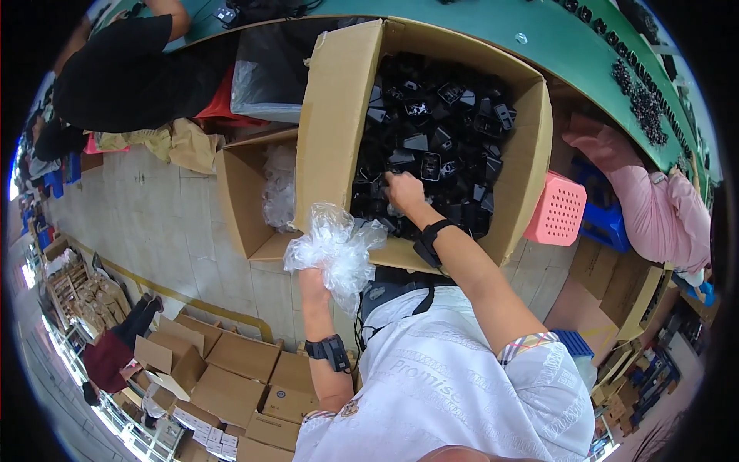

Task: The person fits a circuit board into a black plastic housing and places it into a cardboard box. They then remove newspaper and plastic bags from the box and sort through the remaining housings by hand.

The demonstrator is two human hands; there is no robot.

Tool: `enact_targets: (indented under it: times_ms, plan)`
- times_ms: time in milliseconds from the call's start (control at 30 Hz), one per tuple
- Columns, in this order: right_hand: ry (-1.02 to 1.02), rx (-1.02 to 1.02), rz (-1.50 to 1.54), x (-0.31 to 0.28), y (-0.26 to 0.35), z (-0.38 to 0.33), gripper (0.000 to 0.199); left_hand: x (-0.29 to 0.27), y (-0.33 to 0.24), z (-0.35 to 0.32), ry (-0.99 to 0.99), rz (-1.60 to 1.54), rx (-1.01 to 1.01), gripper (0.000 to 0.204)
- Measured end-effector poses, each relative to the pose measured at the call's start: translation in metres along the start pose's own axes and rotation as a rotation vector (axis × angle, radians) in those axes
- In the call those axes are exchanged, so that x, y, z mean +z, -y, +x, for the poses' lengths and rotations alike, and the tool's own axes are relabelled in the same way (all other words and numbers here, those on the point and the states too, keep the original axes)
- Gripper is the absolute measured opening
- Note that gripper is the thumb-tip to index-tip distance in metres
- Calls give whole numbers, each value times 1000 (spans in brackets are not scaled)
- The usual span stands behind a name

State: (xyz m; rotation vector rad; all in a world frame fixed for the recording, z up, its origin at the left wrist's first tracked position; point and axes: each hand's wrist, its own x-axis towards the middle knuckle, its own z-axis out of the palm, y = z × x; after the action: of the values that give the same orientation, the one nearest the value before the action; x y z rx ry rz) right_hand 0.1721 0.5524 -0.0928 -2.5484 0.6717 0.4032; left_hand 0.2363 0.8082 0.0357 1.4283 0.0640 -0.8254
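Note:
A bunch of crumpled clear plastic bags (339, 245) is gripped in my left hand (312, 283), just outside the near left edge of a large open cardboard box (332, 127); the plastic hides most of those fingers. Inside the box lies a deep heap of small black plastic housings (431, 165), several with glossy or grey rectangular faces. My right hand (406, 192) reaches over the near wall into the heap. Its fingers are curled down among the black pieces, and what they pinch, if anything, cannot be made out. Dark straps with small modules circle both wrists.
Left of the large box stands a smaller cardboard box (235, 192) with clear plastic in it. A pink perforated stool (557, 209) is close on the right. Beyond runs a green workbench (493, 23) with black parts. Co-workers sit at left and right. Cartons (242, 356) are stacked at lower left.

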Motion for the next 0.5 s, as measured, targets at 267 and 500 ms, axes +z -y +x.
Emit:
enact_targets:
  times_ms: [267, 500]
  plan:
    - [-140, 186, 482, -26, -31, -26, 15, -9, -11, -2, -31, -102, -42, 38]
    - [-512, -37, 582, -71, -35, -73, 12, -16, -22, -3, -34, -122, -49, 40]
